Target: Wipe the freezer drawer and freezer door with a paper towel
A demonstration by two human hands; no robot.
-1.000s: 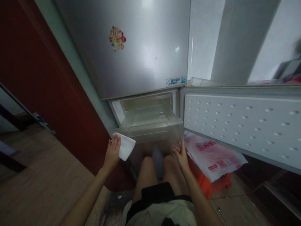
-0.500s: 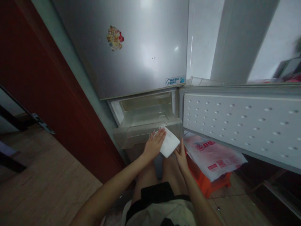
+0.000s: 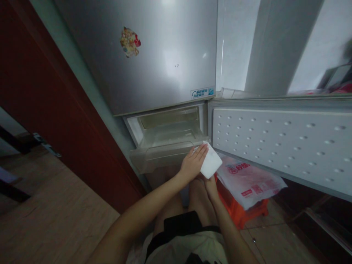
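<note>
A folded white cloth lies at the right end of the pulled-out clear freezer drawer. My left hand presses on it from the left, fingers laid together over the cloth and holding it. Below the cloth is my right hand; its fingers are mostly hidden beneath, and I cannot see what they grip. The drawer's tray shows nothing in it.
The freezer door stands wide to the right. Under it, a printed plastic bag rests on an orange stool. The closed upper fridge door is above, and a dark red wooden door stands at the left.
My left hand and the white cloth have moved right, to the drawer's corner. My right hand has slipped under the cloth, its fingers now mostly out of sight.
</note>
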